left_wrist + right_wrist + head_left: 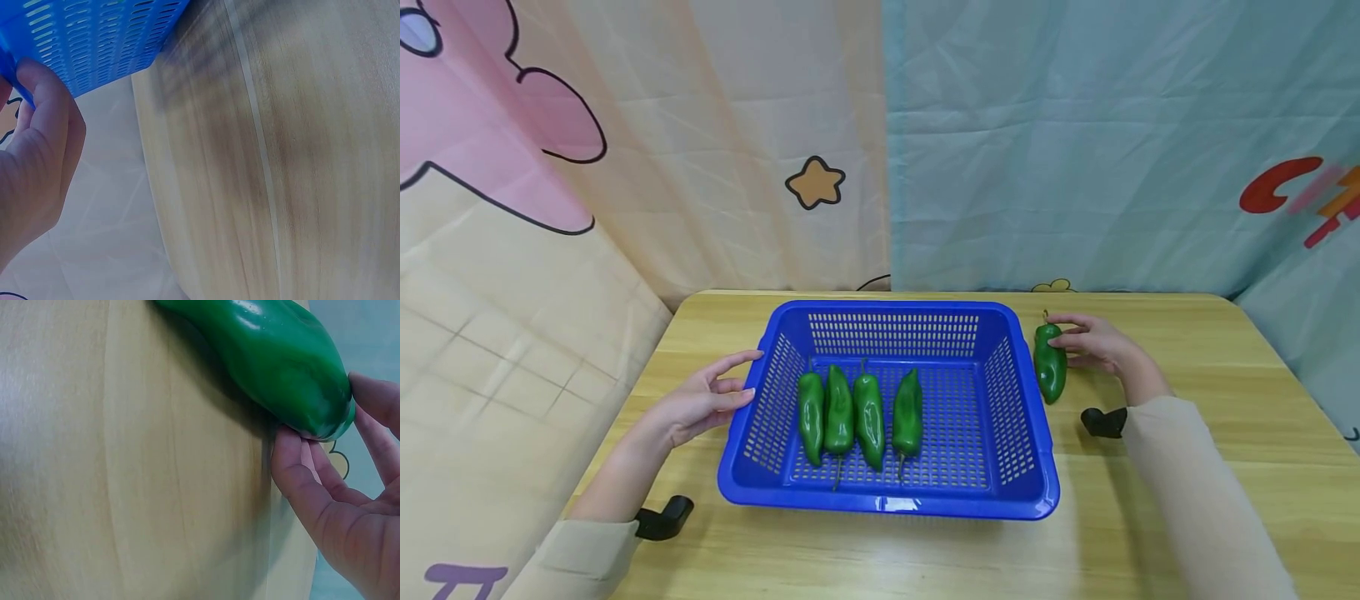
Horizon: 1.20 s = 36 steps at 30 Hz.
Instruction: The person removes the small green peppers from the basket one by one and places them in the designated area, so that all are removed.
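A blue plastic basket (891, 505) with slotted walls sits in the middle of the wooden table. Inside it several green peppers (868, 417) lie side by side, toward the left half. My left hand (703, 400) holds the basket's left rim; the left wrist view shows the fingers (53, 103) at the basket's edge. Off the basket's right side, my right hand (1093, 346) pinches another green pepper (1051, 375) near its stem end. In the right wrist view this glossy pepper (275, 356) slants across the top, thumb and fingers on either side of its broad end.
The wooden table (1187, 375) runs on to the right of the basket and in front of it. Printed curtains (1037, 150) hang right behind the table's back edge and along its left side. A black strap piece (664, 518) juts from each sleeve.
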Available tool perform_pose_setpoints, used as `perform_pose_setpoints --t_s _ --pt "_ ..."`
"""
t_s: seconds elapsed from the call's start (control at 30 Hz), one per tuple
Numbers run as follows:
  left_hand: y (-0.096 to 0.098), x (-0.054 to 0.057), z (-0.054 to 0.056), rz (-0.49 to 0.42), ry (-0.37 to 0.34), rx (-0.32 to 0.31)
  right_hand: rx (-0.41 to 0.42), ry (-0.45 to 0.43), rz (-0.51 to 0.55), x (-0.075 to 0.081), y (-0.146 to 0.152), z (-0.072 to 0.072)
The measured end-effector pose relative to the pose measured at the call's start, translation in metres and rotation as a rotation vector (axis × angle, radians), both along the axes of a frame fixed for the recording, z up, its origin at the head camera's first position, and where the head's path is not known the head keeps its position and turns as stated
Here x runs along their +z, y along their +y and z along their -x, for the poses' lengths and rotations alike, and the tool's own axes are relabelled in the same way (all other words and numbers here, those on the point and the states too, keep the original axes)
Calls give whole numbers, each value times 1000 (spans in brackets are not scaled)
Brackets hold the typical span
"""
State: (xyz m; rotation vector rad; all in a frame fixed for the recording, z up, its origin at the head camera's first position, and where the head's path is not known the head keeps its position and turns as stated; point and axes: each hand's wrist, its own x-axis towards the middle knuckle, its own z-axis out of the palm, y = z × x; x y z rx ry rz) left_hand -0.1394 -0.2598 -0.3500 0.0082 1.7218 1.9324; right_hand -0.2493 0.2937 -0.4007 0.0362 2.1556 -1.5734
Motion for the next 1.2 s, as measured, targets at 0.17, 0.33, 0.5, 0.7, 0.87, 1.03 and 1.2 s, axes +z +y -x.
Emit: perform_pose_setpoints --t_s 0.17,0.33,0.5,0.7,0.87,1.03,1.2 --pt "0 0 0 3 1 0 -10 -23 43 -8 7 6" --pt "0 1 0 7 -4 4 14 -1 72 -8 13 5" --pt "0 0 0 12 -6 6 30 17 38 4 10 -4" --pt "0 1 0 19 -6 7 38 35 7 18 11 -11" --pt "1 0 0 19 -10 3 52 47 10 30 13 -17" --pt "0 1 0 27 -10 3 54 35 56 44 13 -24" --pt "1 3 1 42 -10 6 63 21 112 61 8 -30"
